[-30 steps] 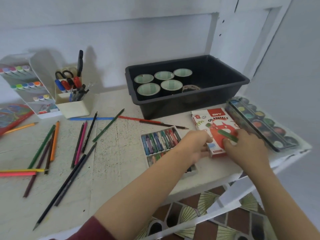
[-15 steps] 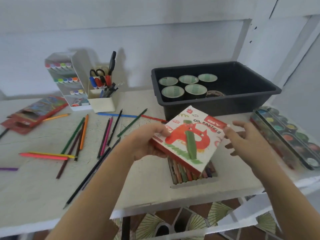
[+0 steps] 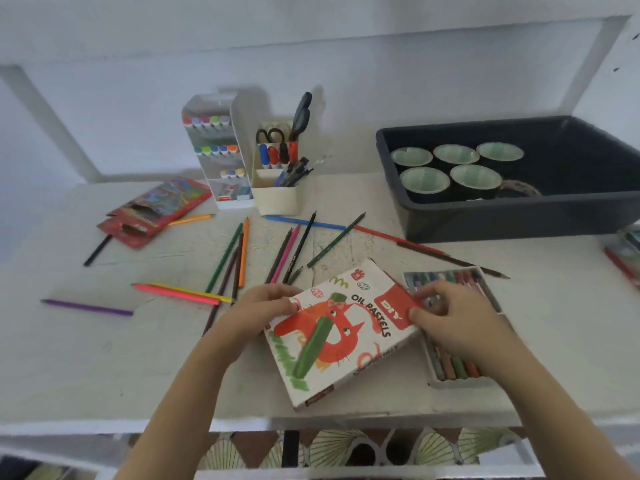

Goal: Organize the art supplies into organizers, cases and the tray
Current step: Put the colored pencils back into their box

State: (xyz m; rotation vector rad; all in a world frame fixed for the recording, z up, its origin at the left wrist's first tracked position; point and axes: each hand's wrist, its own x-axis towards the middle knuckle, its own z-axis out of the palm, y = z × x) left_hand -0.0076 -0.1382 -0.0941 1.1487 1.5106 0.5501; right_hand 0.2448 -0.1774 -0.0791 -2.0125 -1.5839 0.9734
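Note:
The oil pastels box (image 3: 341, 336), white with a red cartoon figure, lies tilted near the table's front edge. My left hand (image 3: 258, 308) grips its left edge, thumb on the cover. My right hand (image 3: 446, 318) pinches its upper right corner at the red label. Just right of the box sits the open pastel tray (image 3: 450, 327) with several crayons, partly hidden under my right hand. Several coloured pencils (image 3: 242, 258) lie scattered on the white table (image 3: 104, 358).
A dark plastic tray (image 3: 512, 220) at the back right holds several tape rolls (image 3: 474, 178). A marker organizer (image 3: 218, 150) and a pen holder (image 3: 277, 192) stand at the back. A red pencil case (image 3: 156, 209) lies at left. A paint palette (image 3: 628, 251) shows at the right edge.
The pastels box has come down from mid-air to the table left of the crayon tray. My right hand, apart from it before, now pinches its corner. The view has shifted left.

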